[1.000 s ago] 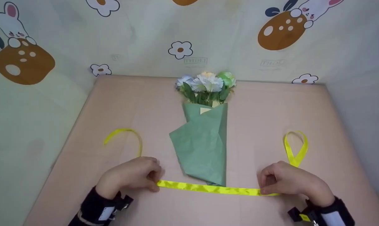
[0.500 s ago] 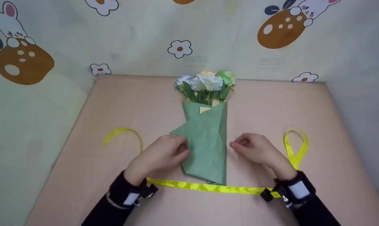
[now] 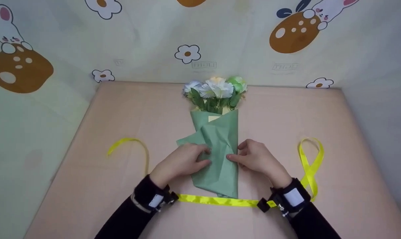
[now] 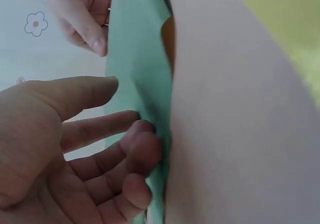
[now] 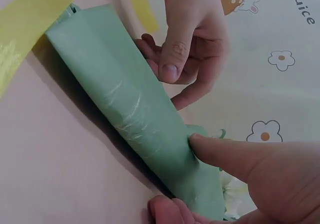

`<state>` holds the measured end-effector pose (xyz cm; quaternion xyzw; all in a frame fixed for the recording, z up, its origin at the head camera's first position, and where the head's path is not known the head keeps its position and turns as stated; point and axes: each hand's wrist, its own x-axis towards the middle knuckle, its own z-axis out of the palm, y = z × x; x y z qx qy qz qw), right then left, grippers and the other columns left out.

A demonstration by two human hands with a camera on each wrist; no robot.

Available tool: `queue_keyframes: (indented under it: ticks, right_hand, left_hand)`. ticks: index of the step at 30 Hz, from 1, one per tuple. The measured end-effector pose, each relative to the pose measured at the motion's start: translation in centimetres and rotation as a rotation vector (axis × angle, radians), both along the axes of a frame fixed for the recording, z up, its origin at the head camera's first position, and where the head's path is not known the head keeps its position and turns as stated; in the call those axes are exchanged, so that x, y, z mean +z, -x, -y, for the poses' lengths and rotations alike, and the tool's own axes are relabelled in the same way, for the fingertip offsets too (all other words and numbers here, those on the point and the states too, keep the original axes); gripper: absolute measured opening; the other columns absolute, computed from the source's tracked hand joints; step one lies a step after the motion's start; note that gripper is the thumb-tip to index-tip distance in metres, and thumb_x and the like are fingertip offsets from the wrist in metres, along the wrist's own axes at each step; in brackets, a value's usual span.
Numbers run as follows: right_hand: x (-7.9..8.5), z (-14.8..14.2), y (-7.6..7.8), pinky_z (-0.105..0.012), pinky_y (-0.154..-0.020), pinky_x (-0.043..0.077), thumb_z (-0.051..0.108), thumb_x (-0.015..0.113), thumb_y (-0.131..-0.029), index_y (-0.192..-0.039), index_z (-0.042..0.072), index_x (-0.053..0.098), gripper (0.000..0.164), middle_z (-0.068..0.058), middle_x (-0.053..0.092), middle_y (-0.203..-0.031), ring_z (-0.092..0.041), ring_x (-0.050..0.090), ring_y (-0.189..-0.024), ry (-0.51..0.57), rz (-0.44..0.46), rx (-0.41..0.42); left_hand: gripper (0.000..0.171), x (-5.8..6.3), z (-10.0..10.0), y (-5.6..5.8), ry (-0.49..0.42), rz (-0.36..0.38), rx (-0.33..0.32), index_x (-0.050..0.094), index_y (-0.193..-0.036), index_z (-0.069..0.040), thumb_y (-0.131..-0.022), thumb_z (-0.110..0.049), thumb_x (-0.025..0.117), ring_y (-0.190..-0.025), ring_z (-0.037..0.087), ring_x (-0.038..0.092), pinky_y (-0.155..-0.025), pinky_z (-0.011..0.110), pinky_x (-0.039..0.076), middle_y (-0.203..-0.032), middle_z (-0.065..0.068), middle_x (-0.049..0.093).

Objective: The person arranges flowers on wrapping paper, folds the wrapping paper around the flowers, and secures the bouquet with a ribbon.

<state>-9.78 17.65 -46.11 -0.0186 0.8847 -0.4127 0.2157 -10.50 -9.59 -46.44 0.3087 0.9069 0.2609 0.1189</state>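
Note:
A bouquet [image 3: 222, 172] in green wrapping paper lies in the middle of the table in the head view, its pale blue, white and green flowers [image 3: 218, 89] at the far end. My right hand [image 3: 261, 161] pinches its right edge, thumb on top and fingers against the side, as the right wrist view shows. On the other side my left hand [image 3: 183, 161] reaches over the paper's left part. Its thumb stands apart from loosely bent fingers [image 4: 145, 151] touching the paper. A yellow ribbon [image 3: 217, 200] stretches across the table just below the bouquet's lower end, partly hidden by both wrists.
The ribbon's left end [image 3: 129, 139] curves on the table [image 3: 147, 106], and its right end loops [image 3: 319, 146] beyond the right wrist. A patterned cloth [image 3: 154, 39] stands behind the table and along both sides. Dark straps with small cameras sit on both wrists.
Both hands have left the ribbon and moved inward and up to the bouquet. The right hand has taken hold of its right edge, and the paper is now creased. The ribbon's right loop has shifted.

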Motion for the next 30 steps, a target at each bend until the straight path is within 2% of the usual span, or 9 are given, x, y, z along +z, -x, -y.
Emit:
queue_keyframes:
  ticks: [4, 7, 9, 11, 14, 21, 23, 26, 30]
  right_hand:
    - [-0.5, 0.2, 0.1, -0.032, -0.061, 0.06, 0.04, 0.087, -0.095, -0.126, -0.006, 0.061, 0.061, -0.008, 0.074, -0.076, -0.021, 0.074, -0.061, 0.055, 0.011, -0.037]
    - [-0.7, 0.3, 0.1, -0.034, -0.061, 0.062, 0.039, 0.088, -0.094, -0.125, -0.006, 0.06, 0.061, -0.012, 0.075, -0.079, -0.021, 0.074, -0.06, 0.128, 0.058, -0.06]
    - [-0.8, 0.4, 0.0, -0.036, -0.061, 0.064, 0.038, 0.088, -0.094, -0.124, -0.007, 0.06, 0.061, -0.014, 0.075, -0.086, -0.022, 0.074, -0.062, 0.176, 0.093, -0.07]
    - [-0.7, 0.5, 0.0, -0.037, -0.061, 0.064, 0.037, 0.088, -0.095, -0.122, -0.007, 0.06, 0.059, -0.015, 0.075, -0.091, -0.022, 0.073, -0.063, 0.203, 0.118, -0.081]
    - [-0.5, 0.7, -0.1, -0.036, -0.06, 0.064, 0.038, 0.088, -0.095, -0.117, -0.005, 0.062, 0.056, -0.015, 0.075, -0.09, -0.023, 0.074, -0.063, 0.18, 0.113, -0.075]
    - [-0.3, 1.2, -0.1, -0.035, -0.058, 0.063, 0.047, 0.086, -0.095, -0.106, -0.001, 0.067, 0.053, -0.012, 0.077, -0.083, -0.023, 0.077, -0.061, 0.1, 0.069, -0.054]
    - [-0.3, 1.2, -0.1, -0.034, -0.057, 0.062, 0.047, 0.086, -0.095, -0.101, -0.001, 0.069, 0.051, -0.012, 0.076, -0.082, -0.023, 0.076, -0.06, 0.081, 0.063, -0.053]
    - [-0.3, 1.3, -0.1, -0.032, -0.055, 0.06, 0.046, 0.086, -0.096, -0.097, 0.001, 0.07, 0.048, -0.012, 0.074, -0.079, -0.022, 0.075, -0.059, 0.06, 0.063, -0.052]
    - [-0.5, 1.2, -0.1, -0.028, -0.053, 0.055, 0.046, 0.087, -0.094, -0.099, 0.001, 0.069, 0.049, -0.01, 0.072, -0.074, -0.018, 0.07, -0.056, 0.071, 0.062, -0.045]
  left_hand:
    - [0.045, 0.5, 0.1, 0.0, 0.034, -0.038, 0.007, 0.058, -0.065, -0.013, -0.104, -0.025, 0.074, -0.054, 0.01, 0.046, -0.055, 0.029, 0.042, -0.057, -0.007, 0.045]
    - [0.054, 0.7, 0.3, 0.0, 0.065, -0.072, 0.047, 0.046, -0.058, -0.017, -0.101, -0.026, 0.077, -0.05, 0.011, 0.04, -0.052, 0.03, 0.036, -0.053, -0.01, 0.032]
    - [0.039, 0.6, 0.4, 0.0, 0.075, -0.106, 0.079, 0.061, -0.07, -0.011, -0.1, -0.027, 0.08, -0.057, 0.015, 0.05, -0.055, 0.034, 0.045, -0.059, -0.006, 0.047]
    - [0.028, 0.5, 0.4, 0.1, 0.088, -0.125, 0.105, 0.075, -0.101, -0.003, -0.1, -0.031, 0.081, -0.068, 0.022, 0.061, -0.063, 0.041, 0.054, -0.078, 0.005, 0.064]
    - [0.057, 0.2, 0.6, 0.2, 0.132, -0.132, 0.098, 0.066, -0.147, -0.004, -0.102, -0.038, 0.078, -0.092, 0.034, 0.071, -0.08, 0.053, 0.061, -0.114, 0.024, 0.071]
    - [0.064, 0.4, 1.3, -0.1, 0.283, -0.083, 0.077, 0.065, -0.152, -0.007, -0.1, -0.042, 0.08, -0.101, 0.036, 0.072, -0.082, 0.053, 0.062, -0.106, 0.021, 0.076]
    - [0.064, 0.6, 1.3, -0.2, 0.307, -0.079, 0.081, 0.07, -0.144, -0.004, -0.095, -0.043, 0.085, -0.095, 0.034, 0.072, -0.079, 0.052, 0.062, -0.098, 0.017, 0.075]
    - [0.048, 1.1, 1.2, -0.5, 0.322, -0.082, 0.09, 0.078, -0.103, -0.003, -0.086, -0.045, 0.092, -0.079, 0.029, 0.066, -0.069, 0.048, 0.058, -0.078, 0.007, 0.065]
    - [0.056, 1.6, 1.0, -1.0, 0.312, -0.087, 0.102, 0.052, -0.066, -0.015, -0.084, -0.051, 0.091, -0.061, 0.02, 0.048, -0.058, 0.041, 0.047, -0.06, -0.004, 0.04]
